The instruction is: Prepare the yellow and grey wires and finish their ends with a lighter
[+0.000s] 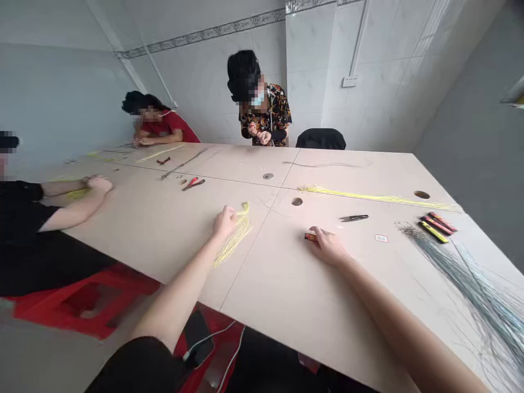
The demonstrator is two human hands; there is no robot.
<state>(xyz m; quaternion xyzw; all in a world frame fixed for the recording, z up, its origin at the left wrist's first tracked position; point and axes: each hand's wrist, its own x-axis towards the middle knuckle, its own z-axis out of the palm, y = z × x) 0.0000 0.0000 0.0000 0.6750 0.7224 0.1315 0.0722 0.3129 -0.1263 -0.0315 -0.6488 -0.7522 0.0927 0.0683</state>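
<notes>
As I lean over the pale wooden tabletop (278, 284), my left hand (224, 222) rests at about 11 o'clock on a loose bunch of thin yellow wires (234, 236). Its fingers curl down together at the top of the bunch, though I cannot tell whether they pinch any strands. My right hand (327, 245) lies at about 1 o'clock, its fingers (317, 232) pressed together, their tips over a small red-and-yellow rectangular packet (311, 237), with no clear pinch showing. Just beyond, a pair of slim black snips (354, 218) lies near a small white paper card (381, 238). Farther out at 2 o'clock, three red-and-yellow marker-like sticks (437, 227) lie beside a wide fan of long grey wires (470, 284) spreading towards 3 o'clock. A long yellow wire bundle (368, 195) stretches across the board at 1 o'clock, and red-handled pliers (192, 184) lie at 11 o'clock. A co-worker in a black shirt (24, 229) sits at 9 o'clock, with one hand (98, 183) on the board. Another in a red top (172, 125) leans over the far end at 11 o'clock, and a third in a floral shirt (266, 114) stands at 12 o'clock.
</notes>
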